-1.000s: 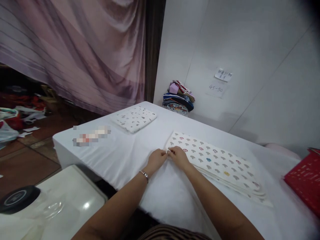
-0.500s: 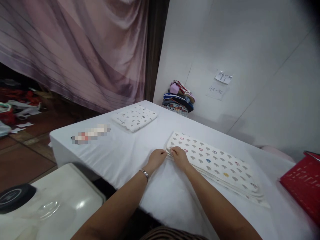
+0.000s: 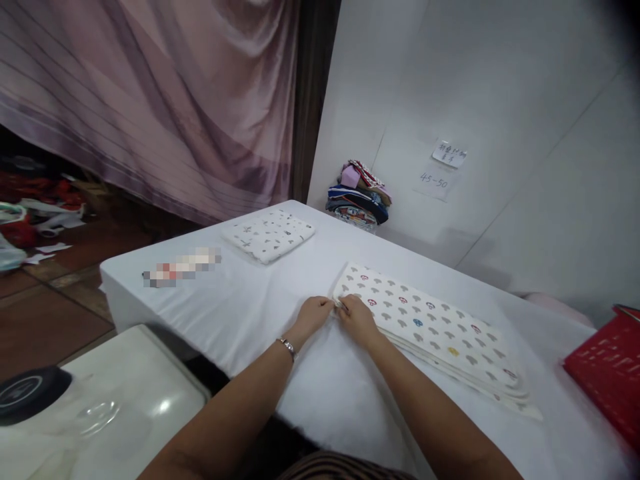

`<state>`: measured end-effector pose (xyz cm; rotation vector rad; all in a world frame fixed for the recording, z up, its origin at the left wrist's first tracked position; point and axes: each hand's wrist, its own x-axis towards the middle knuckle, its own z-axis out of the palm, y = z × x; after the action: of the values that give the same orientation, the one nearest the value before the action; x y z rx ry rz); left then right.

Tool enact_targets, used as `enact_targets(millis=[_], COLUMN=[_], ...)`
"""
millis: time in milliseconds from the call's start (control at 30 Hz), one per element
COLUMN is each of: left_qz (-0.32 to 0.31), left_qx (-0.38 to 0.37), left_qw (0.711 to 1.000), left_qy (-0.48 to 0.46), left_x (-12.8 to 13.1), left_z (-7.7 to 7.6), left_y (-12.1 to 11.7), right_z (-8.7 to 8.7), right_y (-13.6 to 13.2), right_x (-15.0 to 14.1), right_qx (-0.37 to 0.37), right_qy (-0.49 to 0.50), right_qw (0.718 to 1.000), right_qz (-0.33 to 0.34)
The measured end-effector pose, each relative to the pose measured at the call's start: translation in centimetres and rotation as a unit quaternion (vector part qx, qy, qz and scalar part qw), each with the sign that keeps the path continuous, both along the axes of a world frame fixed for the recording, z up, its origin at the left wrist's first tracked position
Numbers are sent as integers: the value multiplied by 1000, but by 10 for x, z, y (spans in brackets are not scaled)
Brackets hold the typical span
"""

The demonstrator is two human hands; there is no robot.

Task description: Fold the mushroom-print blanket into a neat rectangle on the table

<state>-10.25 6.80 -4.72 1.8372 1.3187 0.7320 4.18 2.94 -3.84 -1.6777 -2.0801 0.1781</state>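
A long folded white cloth [image 3: 425,327] with grey, red, blue and yellow mushroom-like prints lies in layers on the white-covered table [image 3: 260,293]. My left hand [image 3: 314,316], with a silver band at the wrist, pinches the near left corner of this cloth. Right beside it, my right hand [image 3: 358,319] is closed on the same corner, fingertips almost touching those of the left. What exactly lies between the fingertips is partly hidden. Farther back, a smaller folded white cloth [image 3: 273,235] with dark little prints lies flat, apart from both hands.
A blurred-out long object [image 3: 183,267] lies near the table's left end. Folded fabrics [image 3: 357,197] are piled beyond the far edge by the wall. A red basket [image 3: 607,373] stands at the right, and a white lidded bin [image 3: 125,400] at lower left. A pinkish curtain [image 3: 200,100] hangs behind.
Both hands stay at the cloth's corner with only slight finger movement. The cloth lies as before, and the view has shifted very slightly.
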Motion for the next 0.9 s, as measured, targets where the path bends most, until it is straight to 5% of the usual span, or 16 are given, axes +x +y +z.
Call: enact_targets(millis=[367, 567, 900], left_qz=[23, 12, 31], left_qx=[-41, -100, -166], left_qw=[999, 994, 986], left_qy=[24, 34, -5], left_x=[4, 24, 69], left_z=[13, 28, 31], left_y=[14, 45, 101], right_z=[-5, -9, -25], right_y=[-1, 2, 6], right_x=[3, -1, -8], right_qx=[41, 67, 73], right_qy=[57, 20, -91], right_qw=[997, 997, 993], right_qz=[-10, -12, 2])
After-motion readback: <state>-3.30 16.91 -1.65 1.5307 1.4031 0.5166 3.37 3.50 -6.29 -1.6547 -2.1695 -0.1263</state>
